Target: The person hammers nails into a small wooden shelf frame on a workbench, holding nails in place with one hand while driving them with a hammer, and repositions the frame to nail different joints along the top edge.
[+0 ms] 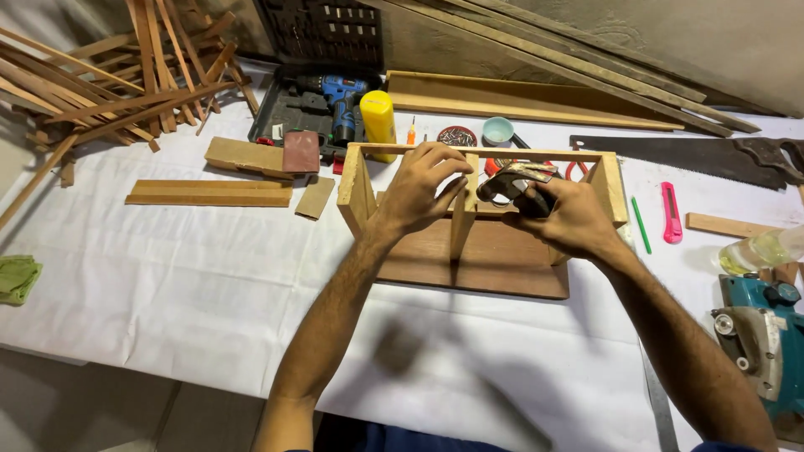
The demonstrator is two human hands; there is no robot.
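A light wooden frame [358, 186] stands on a dark wooden board [502, 268] on the white-covered table. My left hand [419, 188] grips the upright middle divider [461, 226] of the frame near its top. My right hand [563, 216] holds a dark hammer [512, 180] inside the right half of the frame, its head close to the divider.
Behind the frame lie a blue cordless drill [343, 100] in a black case, a yellow bottle [378, 124], a small bowl [497, 130] and a handsaw [695, 155]. A pink utility knife [671, 213], green pencil [641, 224] and teal power tool [762, 335] sit right. Wood strips [126, 75] pile at the far left.
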